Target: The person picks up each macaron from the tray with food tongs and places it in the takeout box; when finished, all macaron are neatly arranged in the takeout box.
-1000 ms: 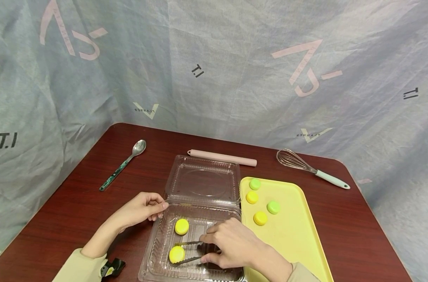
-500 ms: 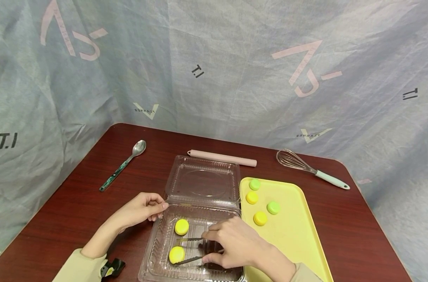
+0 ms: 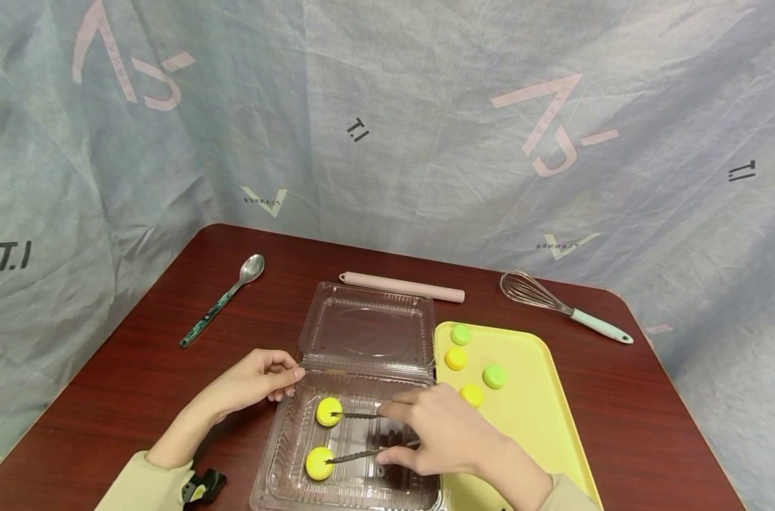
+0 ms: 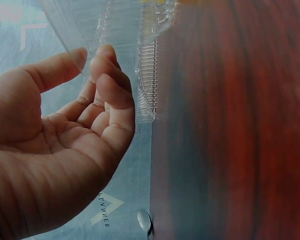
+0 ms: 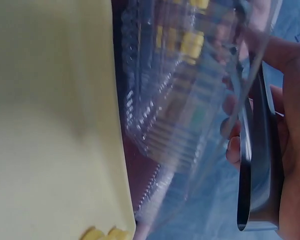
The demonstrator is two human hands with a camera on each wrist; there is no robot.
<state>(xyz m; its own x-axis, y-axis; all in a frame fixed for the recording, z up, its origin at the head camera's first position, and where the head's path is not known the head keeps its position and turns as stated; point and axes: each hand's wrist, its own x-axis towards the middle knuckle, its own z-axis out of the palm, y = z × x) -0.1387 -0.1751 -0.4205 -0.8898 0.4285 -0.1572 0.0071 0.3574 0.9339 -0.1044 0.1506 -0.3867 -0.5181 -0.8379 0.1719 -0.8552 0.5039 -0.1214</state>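
Note:
My left hand (image 3: pixel 253 383) pinches the left rim of a clear plastic clamshell container (image 3: pixel 279 454), and its thumb and fingertips are at that rim in the left wrist view. In my right hand (image 3: pixel 441 433) is a pair of dark metal tongs (image 3: pixel 357 455), held over the container with the arms spread apart. Two yellow macarons (image 3: pixel 319 463) lie inside on the left. One tong tip overlaps the nearer macaron, the other the farther macaron (image 3: pixel 328 411); contact cannot be told. The right wrist view shows the tongs' bent end (image 5: pixel 262 200) by the palm.
Right of the container is a yellow tray (image 3: pixel 534 447) with green macarons (image 3: pixel 495 376) and yellow macarons (image 3: pixel 455 358). A pink rolling pin (image 3: pixel 403 287) lies behind the container's open lid (image 3: pixel 368 326). A spoon (image 3: pixel 221 301) is at left, a whisk (image 3: pixel 563 305) at back right.
My right hand has moved right and slightly away. The tongs' arms, earlier on either side of the nearer macaron, have spread wider and drawn back from around it. My left hand stays put.

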